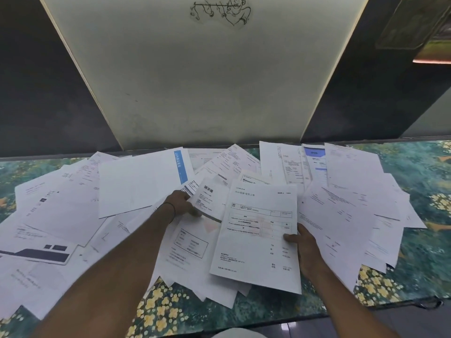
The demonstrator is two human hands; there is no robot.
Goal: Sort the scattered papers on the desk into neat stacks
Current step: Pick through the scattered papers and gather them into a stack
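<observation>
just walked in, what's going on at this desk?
A person is sorting loose papers on a desk covered in a green floral pattern. The right hand pinches the right edge of a printed form sheet, thumb on top, holding it over the pile. The left hand grips what looks like a thin bundle of sheets. The scattered papers lie overlapping across the desk; no neat stack is visible yet.
</observation>
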